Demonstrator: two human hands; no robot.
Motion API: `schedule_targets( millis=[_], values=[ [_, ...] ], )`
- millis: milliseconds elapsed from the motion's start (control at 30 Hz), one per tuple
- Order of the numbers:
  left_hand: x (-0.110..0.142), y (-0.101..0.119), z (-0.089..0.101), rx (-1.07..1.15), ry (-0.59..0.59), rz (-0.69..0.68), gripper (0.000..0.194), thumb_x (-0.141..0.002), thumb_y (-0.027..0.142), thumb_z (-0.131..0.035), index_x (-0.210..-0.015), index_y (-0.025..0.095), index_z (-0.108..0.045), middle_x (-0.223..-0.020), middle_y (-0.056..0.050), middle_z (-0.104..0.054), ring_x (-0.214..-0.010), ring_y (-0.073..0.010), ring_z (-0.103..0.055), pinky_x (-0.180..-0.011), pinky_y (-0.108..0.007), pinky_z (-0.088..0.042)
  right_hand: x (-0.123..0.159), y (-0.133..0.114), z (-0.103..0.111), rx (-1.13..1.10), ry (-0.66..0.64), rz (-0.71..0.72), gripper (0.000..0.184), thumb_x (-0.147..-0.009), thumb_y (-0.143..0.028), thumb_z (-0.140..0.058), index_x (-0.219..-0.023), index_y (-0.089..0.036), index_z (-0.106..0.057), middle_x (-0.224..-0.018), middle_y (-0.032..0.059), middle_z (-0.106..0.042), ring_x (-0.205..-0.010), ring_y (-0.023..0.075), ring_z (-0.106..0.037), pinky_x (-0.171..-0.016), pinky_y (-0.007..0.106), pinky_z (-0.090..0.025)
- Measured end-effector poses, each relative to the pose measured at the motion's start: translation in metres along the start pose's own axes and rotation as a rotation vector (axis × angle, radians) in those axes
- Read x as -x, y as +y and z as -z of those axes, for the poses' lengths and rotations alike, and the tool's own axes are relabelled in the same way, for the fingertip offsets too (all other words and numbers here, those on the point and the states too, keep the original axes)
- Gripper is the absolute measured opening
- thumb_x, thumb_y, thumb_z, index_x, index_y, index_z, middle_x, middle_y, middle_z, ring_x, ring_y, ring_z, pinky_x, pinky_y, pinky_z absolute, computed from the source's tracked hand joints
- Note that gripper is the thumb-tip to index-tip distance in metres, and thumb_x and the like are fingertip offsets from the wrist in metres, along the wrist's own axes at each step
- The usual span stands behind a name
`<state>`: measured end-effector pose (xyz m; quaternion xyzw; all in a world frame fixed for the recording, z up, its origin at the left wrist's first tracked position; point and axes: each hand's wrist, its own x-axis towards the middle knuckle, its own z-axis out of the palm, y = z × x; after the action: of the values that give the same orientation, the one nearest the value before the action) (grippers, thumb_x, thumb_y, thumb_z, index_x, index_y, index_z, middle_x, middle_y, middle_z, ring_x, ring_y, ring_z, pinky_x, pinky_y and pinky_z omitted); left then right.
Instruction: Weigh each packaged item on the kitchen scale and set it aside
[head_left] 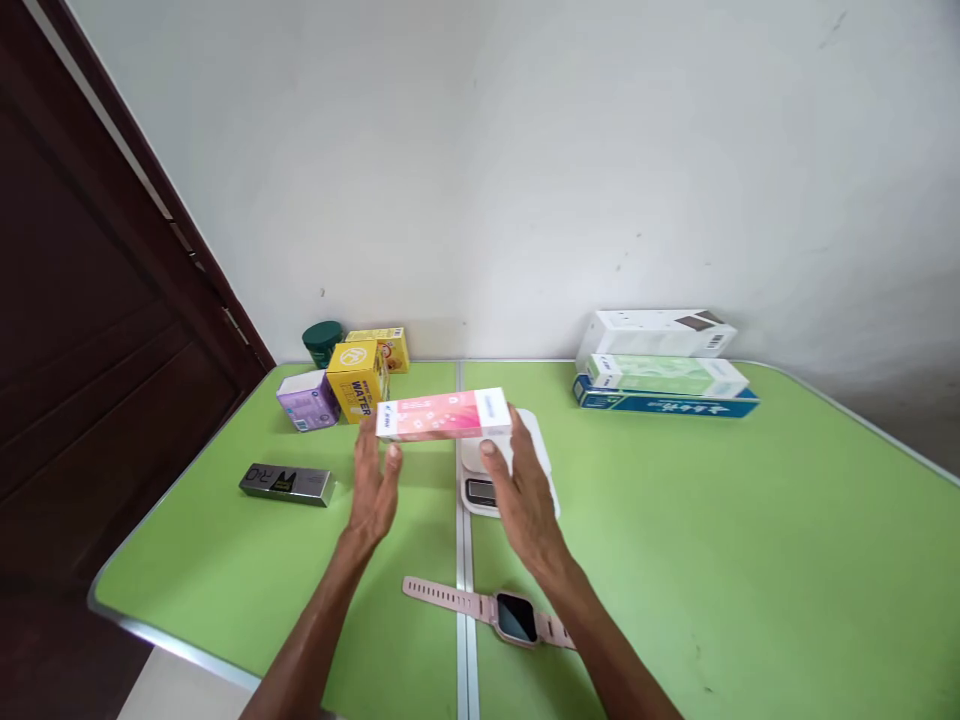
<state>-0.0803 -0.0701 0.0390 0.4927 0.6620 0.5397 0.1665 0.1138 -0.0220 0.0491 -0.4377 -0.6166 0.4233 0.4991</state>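
A long pink and white box [444,414] is held level between both my hands, just above and left of a white kitchen scale [525,450]. My left hand [373,492] has its fingers against the box's left end. My right hand [520,490] grips the right end with thumb and fingers, covering part of the scale. The scale's display [480,491] shows beside my right hand. A pink smartwatch [495,610] lies flat on the green table [675,520] near my wrists.
At the back left stand a yellow box [358,380], a second yellow box [384,346], a purple box [307,400] and a dark green jar [322,342]. A grey box [287,483] lies at left. Three long boxes [660,372] are stacked at the back right. A dark door [90,330] is at left.
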Motion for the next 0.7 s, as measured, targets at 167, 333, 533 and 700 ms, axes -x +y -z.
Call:
schedule_targets(
  millis=[167,333,533,700],
  values=[
    [0.007,-0.005,-0.060,0.012,-0.163,0.011,0.083,-0.098,0.075,-0.040,-0.162,0.024,-0.040,-0.174,-0.010,-0.032,-0.165,-0.0288,-0.014,-0.135,-0.048,-0.008,-0.009,0.026,0.055,0.125,0.110,-0.054,0.095,-0.092,-0.083,-0.045,-0.165,-0.025,-0.035,-0.171,0.0109,-0.036,-0.160,0.0351,-0.025,-0.131,0.060,-0.019],
    [0.006,-0.011,-0.075,-0.097,-0.216,-0.005,0.085,-0.100,0.074,-0.032,-0.164,0.017,-0.036,-0.174,-0.014,-0.029,-0.165,-0.0283,-0.013,-0.135,-0.050,-0.010,-0.006,0.052,0.064,0.143,0.113,-0.117,0.097,-0.092,-0.084,-0.041,-0.164,-0.018,-0.038,-0.169,0.0145,-0.038,-0.159,0.0349,-0.029,-0.131,0.058,-0.020],
    [0.003,-0.031,-0.066,-0.053,-0.231,0.046,0.086,-0.097,0.078,-0.036,-0.160,0.020,-0.043,-0.173,-0.013,-0.032,-0.165,-0.0285,-0.015,-0.135,-0.050,-0.007,-0.008,0.086,0.074,0.168,0.139,-0.100,0.082,-0.095,-0.079,-0.038,-0.151,-0.021,-0.055,-0.160,0.0157,-0.051,-0.153,0.0349,-0.039,-0.127,0.059,-0.027],
    [-0.015,-0.058,-0.059,0.306,-0.100,0.242,0.093,-0.095,0.081,-0.038,-0.165,0.020,-0.032,-0.173,-0.016,-0.031,-0.161,-0.0281,-0.030,-0.133,-0.047,-0.023,-0.020,0.102,0.105,0.246,0.324,-0.171,0.081,-0.095,-0.080,-0.032,-0.136,-0.017,-0.063,-0.145,0.0202,-0.063,-0.136,0.0360,-0.057,-0.120,0.056,-0.037]
  ],
)
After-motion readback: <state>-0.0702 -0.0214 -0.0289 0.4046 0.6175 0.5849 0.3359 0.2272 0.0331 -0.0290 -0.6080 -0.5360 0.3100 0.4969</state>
